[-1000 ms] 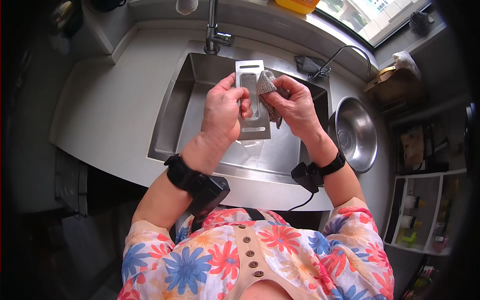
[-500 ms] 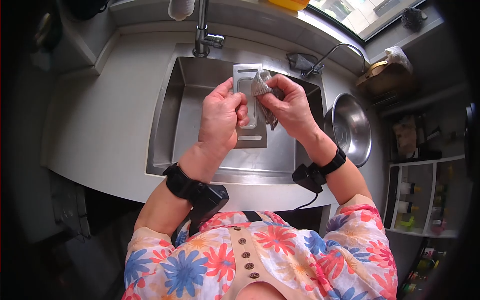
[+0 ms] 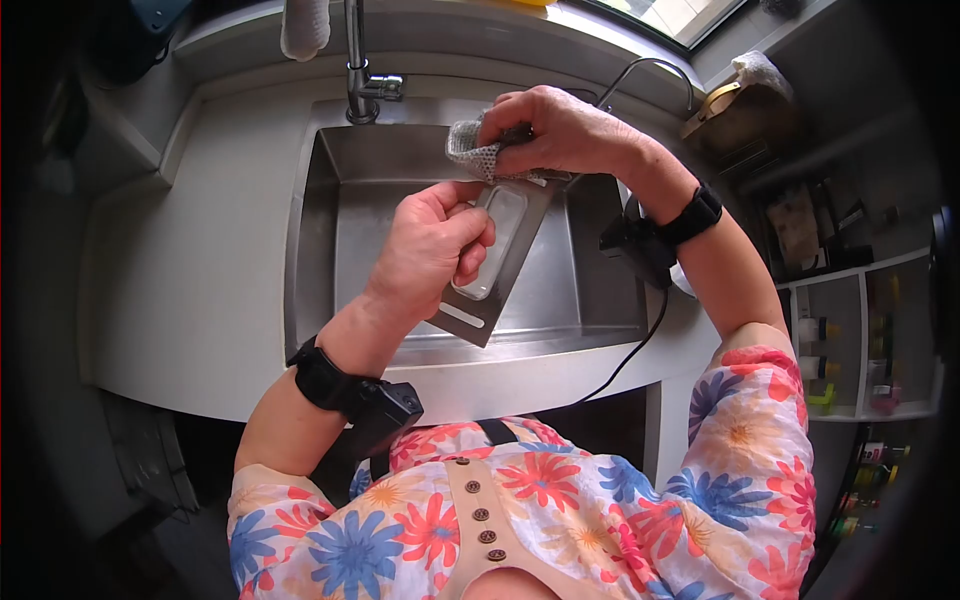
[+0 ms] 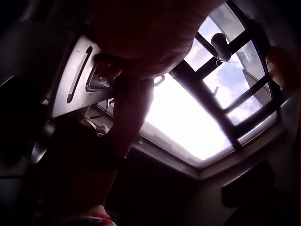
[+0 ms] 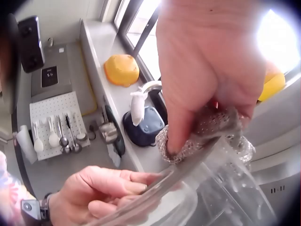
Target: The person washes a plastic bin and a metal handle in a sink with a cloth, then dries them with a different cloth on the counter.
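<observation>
Over the sink (image 3: 345,240), my left hand (image 3: 425,245) holds a flat metal plate (image 3: 526,228) by its left side, thumb on top. The plate has slots near its ends and a clear plastic centre (image 3: 508,215); it tilts, its lower end pointing toward me and left. My right hand (image 3: 560,130) pinches a grey mesh scouring cloth (image 3: 468,148) at the plate's far end. In the right wrist view the cloth (image 5: 178,147) is bunched over the plate's edge, and clear, wet-looking plastic (image 5: 230,188) shows below. The left wrist view is dark, with one slotted end (image 4: 77,77) visible.
A tall faucet (image 3: 358,80) stands behind the sink, and a thin curved tap (image 3: 650,62) to its right. A brown bag (image 3: 735,120) lies at the back right. Pale counter (image 3: 220,240) runs along the left. A rack of ladles and spoons (image 5: 56,125) shows in the right wrist view.
My right hand and the cloth moved from the plate's right side to its far end. The plate has turned clockwise, its near end swinging left. The head view has shifted.
</observation>
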`<state>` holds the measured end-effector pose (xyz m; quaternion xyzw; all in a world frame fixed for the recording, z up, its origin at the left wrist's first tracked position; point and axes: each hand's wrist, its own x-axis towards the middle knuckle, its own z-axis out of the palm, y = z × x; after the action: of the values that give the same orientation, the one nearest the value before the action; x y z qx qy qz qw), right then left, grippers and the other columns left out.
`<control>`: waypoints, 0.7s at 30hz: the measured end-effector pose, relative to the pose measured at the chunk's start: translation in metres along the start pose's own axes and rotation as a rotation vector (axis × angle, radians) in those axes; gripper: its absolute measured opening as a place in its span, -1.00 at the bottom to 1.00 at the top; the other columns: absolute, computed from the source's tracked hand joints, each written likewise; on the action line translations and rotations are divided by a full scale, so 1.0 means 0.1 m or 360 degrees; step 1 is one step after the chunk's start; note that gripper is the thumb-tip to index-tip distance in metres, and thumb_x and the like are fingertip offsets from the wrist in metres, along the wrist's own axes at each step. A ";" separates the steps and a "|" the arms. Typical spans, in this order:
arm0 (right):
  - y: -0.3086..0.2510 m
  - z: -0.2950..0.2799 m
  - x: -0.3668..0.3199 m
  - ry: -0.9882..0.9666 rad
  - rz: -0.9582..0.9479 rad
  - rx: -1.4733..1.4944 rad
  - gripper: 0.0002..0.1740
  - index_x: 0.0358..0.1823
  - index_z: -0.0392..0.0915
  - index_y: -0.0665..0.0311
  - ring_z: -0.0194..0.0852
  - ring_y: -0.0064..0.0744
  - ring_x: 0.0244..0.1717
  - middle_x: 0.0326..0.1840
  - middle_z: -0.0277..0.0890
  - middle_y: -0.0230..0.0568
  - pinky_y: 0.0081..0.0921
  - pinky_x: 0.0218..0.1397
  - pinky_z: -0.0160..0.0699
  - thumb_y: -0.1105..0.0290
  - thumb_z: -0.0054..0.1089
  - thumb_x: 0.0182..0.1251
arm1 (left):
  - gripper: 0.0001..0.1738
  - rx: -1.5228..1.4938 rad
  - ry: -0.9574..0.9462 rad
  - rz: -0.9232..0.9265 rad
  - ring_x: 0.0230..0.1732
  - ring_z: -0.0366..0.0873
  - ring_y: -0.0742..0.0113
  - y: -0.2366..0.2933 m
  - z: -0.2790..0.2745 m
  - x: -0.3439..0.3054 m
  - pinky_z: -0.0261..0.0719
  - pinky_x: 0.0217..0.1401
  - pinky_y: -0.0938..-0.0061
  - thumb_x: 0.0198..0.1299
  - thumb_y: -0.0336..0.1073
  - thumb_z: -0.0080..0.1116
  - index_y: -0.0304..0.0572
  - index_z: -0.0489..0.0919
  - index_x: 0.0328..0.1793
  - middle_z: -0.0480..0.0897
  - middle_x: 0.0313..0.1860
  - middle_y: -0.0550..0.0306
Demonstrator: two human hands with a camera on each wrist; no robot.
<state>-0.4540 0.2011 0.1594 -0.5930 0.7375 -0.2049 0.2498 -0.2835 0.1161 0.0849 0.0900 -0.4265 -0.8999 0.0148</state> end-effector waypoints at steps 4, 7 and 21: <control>0.05 -0.03 -0.04 -0.0236 0.0122 0.0120 -0.66 -0.18 0.54 0.29 0.42 -0.52 -0.38 -0.40 0.53 -0.29 -0.56 -0.22 0.42 0.29 0.25 0.01 | -0.74 0.0185 0.0039 0.0013 -0.72 0.24 0.66 0.02 0.01 -0.04 0.18 -0.71 0.77 0.22 -0.45 -0.05 -0.39 0.40 0.02 0.45 -0.56 0.25; 0.10 -0.05 -0.13 -0.0258 0.0103 0.0193 -0.65 -0.16 0.54 0.28 0.41 -0.53 -0.38 -0.41 0.53 -0.30 -0.56 -0.22 0.41 0.30 0.25 0.01 | -0.78 0.0249 0.0031 0.0078 -0.71 0.26 0.66 0.01 0.03 -0.08 0.18 -0.72 0.78 0.22 -0.45 -0.04 -0.39 0.41 -0.02 0.47 -0.55 0.24; 0.09 -0.06 -0.20 -0.0515 0.0239 -0.0075 -0.67 -0.24 0.57 0.32 0.38 -0.55 -0.50 -0.52 0.51 -0.28 -0.53 -0.35 0.43 0.20 0.23 0.08 | -0.81 0.0532 -0.0131 -0.0102 -0.54 0.40 0.63 0.05 -0.03 -0.09 0.38 -0.49 0.73 0.15 -0.42 0.09 -0.36 0.48 -0.13 0.52 -0.48 0.24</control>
<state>-0.4611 0.2221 0.1610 -0.5673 0.7344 -0.0702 0.3659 -0.2747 0.1116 0.0880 0.0678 -0.5674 -0.8193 -0.0466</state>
